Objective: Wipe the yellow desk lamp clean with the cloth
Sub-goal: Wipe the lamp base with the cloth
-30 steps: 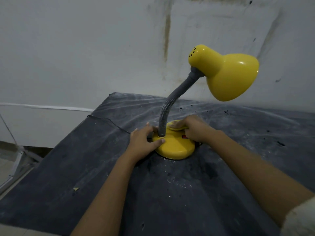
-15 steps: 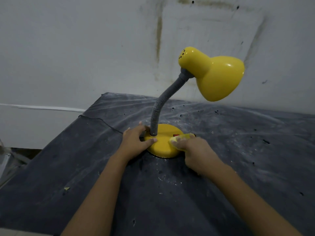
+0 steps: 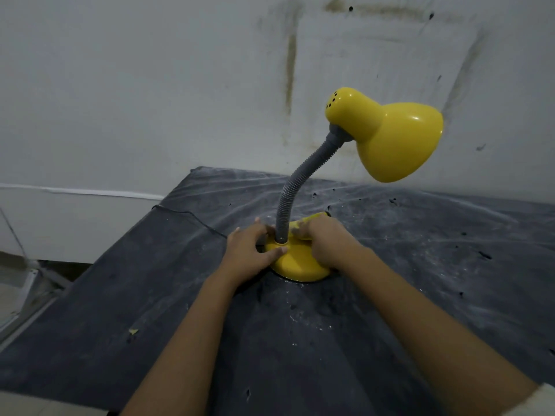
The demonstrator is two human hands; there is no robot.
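The yellow desk lamp (image 3: 387, 136) stands on a dark plastic-covered table (image 3: 420, 265), its shade pointing right on a grey flexible neck (image 3: 303, 175). Its round yellow base (image 3: 297, 264) sits between my hands. My left hand (image 3: 249, 250) rests on the left side of the base, thumb laid across the top near the neck. My right hand (image 3: 327, 241) holds a yellow cloth (image 3: 309, 220) and presses it on the back right of the base. Most of the cloth is hidden under the hand.
A stained white wall (image 3: 210, 85) rises right behind the table. A thin black cord (image 3: 186, 216) runs from the lamp off the table's left edge. A white frame (image 3: 24, 289) stands on the floor at the left. Dust and small debris speckle the plastic sheet.
My right hand has moved with the cloth from the front right of the base back up to its rear, beside the neck. The left hand has stayed on the base.
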